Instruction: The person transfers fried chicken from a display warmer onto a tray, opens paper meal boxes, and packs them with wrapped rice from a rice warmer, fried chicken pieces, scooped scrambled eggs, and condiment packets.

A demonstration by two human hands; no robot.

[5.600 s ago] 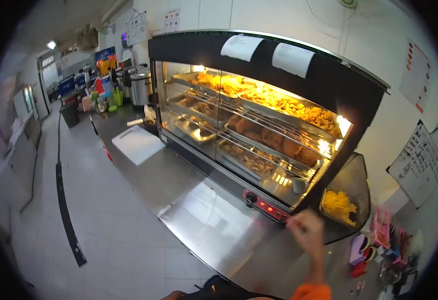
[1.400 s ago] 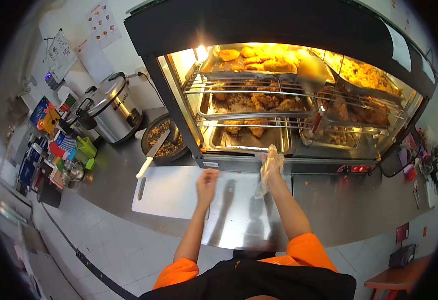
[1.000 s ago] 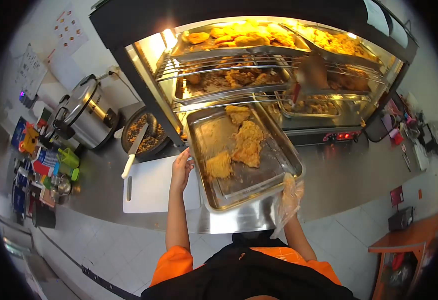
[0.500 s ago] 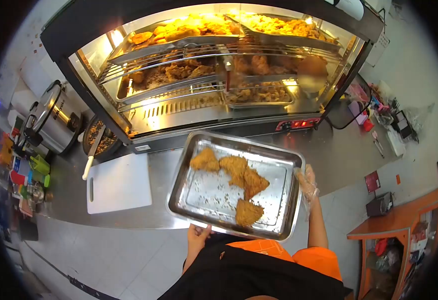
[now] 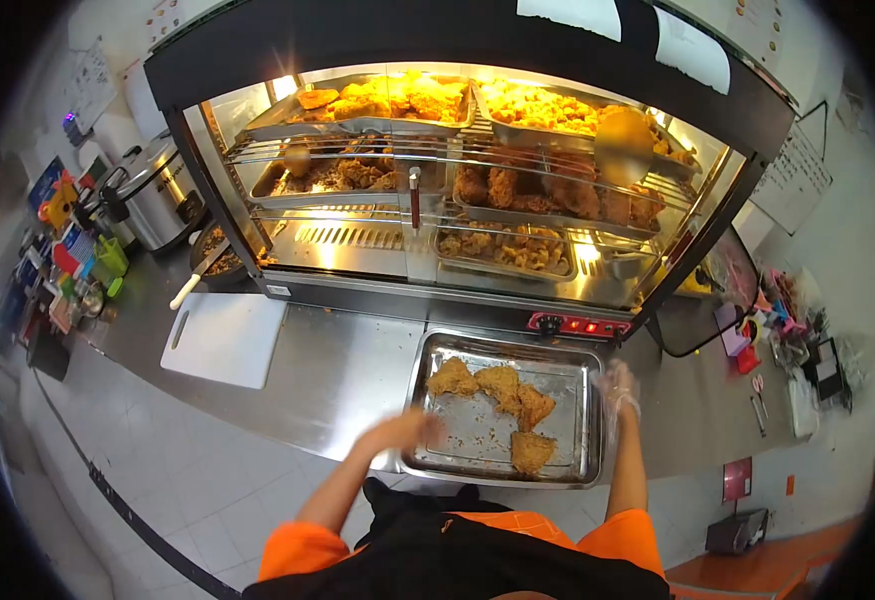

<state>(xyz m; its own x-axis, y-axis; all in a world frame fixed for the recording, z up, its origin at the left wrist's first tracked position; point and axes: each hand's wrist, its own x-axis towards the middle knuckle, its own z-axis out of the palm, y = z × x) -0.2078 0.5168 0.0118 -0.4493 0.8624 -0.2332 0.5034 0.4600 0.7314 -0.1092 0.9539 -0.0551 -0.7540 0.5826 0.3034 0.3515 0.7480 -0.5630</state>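
A metal tray (image 5: 583, 440) rests on the steel counter in front of me. Several pieces of fried chicken (image 5: 499, 387) lie in it, with crumbs scattered around them. My left hand (image 5: 408, 430) is bare and blurred by motion at the tray's left edge, so its fingers cannot be made out. At the opposite edge is my right hand (image 5: 618, 390), in a clear plastic glove, its fingers loosely stretched beside the rim and not wrapped round it.
Behind the tray stands a lit glass warming cabinet (image 5: 413, 290) holding trays of fried food. To the left are a white cutting board (image 5: 226, 340), a knife (image 5: 198, 276) across a dark pan, and a steel cooker (image 5: 158, 195). Scissors (image 5: 759, 390) lie on the right.
The tray has moved away from my body and straightened, coming down onto the counter. My left hand has let go of its front edge and swung up to its left side.
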